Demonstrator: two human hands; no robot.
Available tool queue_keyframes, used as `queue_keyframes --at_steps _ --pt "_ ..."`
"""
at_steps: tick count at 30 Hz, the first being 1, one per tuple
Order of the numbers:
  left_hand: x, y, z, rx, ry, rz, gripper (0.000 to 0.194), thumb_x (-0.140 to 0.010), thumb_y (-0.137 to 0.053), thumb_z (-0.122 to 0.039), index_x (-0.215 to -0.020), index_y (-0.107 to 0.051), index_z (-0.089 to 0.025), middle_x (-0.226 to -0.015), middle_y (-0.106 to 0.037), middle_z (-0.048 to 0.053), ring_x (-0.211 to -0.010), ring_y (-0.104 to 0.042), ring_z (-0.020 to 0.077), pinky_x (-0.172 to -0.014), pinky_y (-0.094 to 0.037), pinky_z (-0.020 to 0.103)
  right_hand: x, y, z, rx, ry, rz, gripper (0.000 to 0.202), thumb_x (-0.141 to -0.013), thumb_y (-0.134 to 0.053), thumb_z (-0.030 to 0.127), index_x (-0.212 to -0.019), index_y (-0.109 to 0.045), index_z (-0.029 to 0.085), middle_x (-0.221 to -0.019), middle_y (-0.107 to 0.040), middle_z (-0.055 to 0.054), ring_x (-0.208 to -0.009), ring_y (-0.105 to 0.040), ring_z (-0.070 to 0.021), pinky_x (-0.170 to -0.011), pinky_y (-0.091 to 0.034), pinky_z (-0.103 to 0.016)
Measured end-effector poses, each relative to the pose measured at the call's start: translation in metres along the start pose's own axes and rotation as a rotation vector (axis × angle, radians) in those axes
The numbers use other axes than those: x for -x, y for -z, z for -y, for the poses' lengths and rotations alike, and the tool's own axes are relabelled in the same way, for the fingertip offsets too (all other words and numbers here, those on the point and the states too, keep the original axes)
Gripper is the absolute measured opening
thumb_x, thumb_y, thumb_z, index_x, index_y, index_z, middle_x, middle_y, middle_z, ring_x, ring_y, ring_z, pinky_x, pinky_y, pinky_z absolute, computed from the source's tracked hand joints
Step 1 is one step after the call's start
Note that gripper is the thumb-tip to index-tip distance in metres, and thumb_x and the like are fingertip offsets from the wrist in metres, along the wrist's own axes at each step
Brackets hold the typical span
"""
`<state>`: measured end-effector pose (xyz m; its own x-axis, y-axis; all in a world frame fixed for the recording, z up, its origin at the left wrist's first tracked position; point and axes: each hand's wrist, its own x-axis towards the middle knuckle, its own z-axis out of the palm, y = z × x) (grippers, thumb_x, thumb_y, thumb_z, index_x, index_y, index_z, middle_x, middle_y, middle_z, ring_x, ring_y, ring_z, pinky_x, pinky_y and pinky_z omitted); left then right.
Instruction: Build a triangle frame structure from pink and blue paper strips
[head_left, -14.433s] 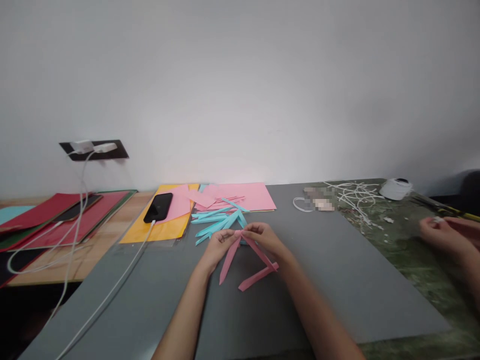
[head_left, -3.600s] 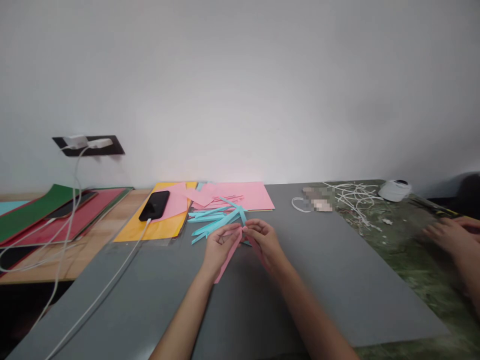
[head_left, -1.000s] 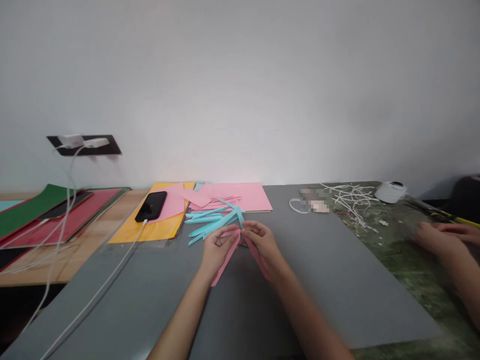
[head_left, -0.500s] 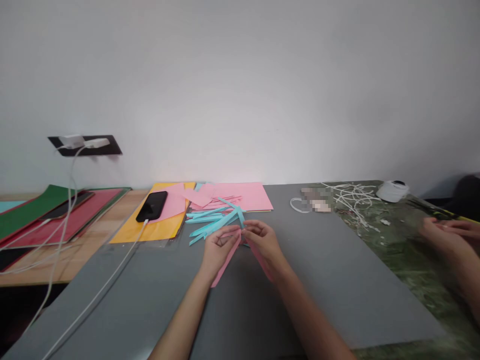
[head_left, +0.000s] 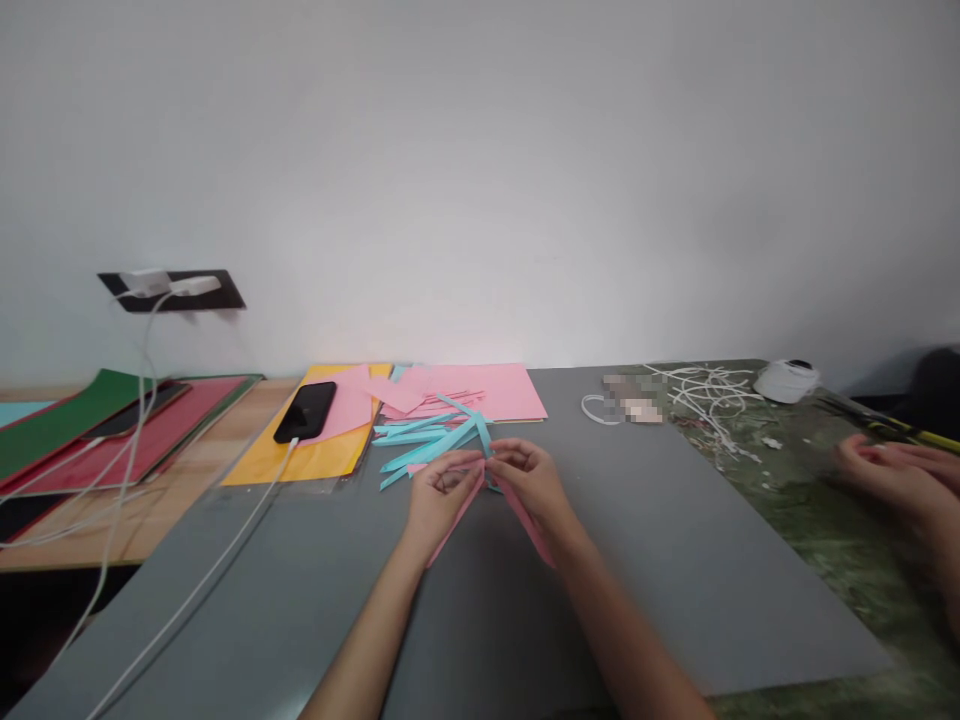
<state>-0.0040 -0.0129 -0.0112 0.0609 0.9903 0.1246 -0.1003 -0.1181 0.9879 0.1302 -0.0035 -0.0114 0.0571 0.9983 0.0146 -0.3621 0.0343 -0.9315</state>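
My left hand (head_left: pixel 444 492) and my right hand (head_left: pixel 531 484) meet fingertip to fingertip over the grey board (head_left: pixel 637 560). Both are closed in a pinch on pink paper strips. One pink strip (head_left: pixel 459 528) slants down beneath the left hand, and another pink length (head_left: pixel 531 525) runs down under the right palm. Whether they are one folded strip or two, I cannot tell. Just beyond my fingertips lies a loose heap of light blue paper strips (head_left: pixel 431 448), one of them reaching to the right fingers. The fingers hide the spot where the pink ends meet.
Behind the heap lie pink sheets (head_left: pixel 510 390) and thin pink strips. A black phone (head_left: pixel 305 412) on a cable rests on yellow paper (head_left: pixel 262 458). Tangled white cord (head_left: pixel 712 395) and a white roll (head_left: pixel 785 381) are at right, near another person's hands (head_left: pixel 892 475).
My hands hold nearly the same place, still pinching the pink paper. A pink end now shows left of my left fingers. The view has shifted very slightly.
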Motion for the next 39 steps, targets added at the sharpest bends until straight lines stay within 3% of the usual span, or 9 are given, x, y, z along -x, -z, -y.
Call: queue_keyframes --at_steps 16,25,39 --pt "-0.0018 0.0023 0.0026 -0.018 -0.012 0.009 0.031 -0.064 -0.071 -0.029 -0.091 -0.068 -0.014 -0.085 -0.07 0.008 -0.069 -0.066 0.0163 -0.066 -0.053 0.026 -0.0009 0.0021 -0.0008 0.041 0.021 -0.004 0.032 -0.05 -0.078 0.028 -0.076 -0.065 0.016 -0.058 -0.065 0.001 -0.052 -0.058 -0.0111 -0.053 -0.048 -0.024" --pt "-0.0013 0.0005 -0.0013 -0.01 -0.011 -0.011 0.029 -0.063 -0.072 -0.028 -0.088 -0.069 -0.014 -0.086 -0.07 0.009 -0.076 -0.066 0.0184 -0.072 -0.053 0.029 -0.0012 0.0034 -0.0005 0.034 0.002 0.02 0.032 -0.049 -0.078 0.03 -0.074 -0.065 0.016 -0.057 -0.065 0.0 -0.054 -0.06 -0.0128 -0.056 -0.049 -0.027" --pt "-0.001 0.0007 -0.0024 0.118 0.059 -0.001 0.034 -0.061 -0.073 -0.028 -0.091 -0.068 -0.014 -0.089 -0.071 0.009 -0.08 -0.067 0.021 -0.078 -0.053 0.035 0.0003 0.0021 0.0048 -0.073 -0.114 0.057 0.034 -0.046 -0.081 0.028 -0.074 -0.067 0.015 -0.059 -0.066 0.0 -0.053 -0.061 -0.0121 -0.059 -0.049 -0.027"
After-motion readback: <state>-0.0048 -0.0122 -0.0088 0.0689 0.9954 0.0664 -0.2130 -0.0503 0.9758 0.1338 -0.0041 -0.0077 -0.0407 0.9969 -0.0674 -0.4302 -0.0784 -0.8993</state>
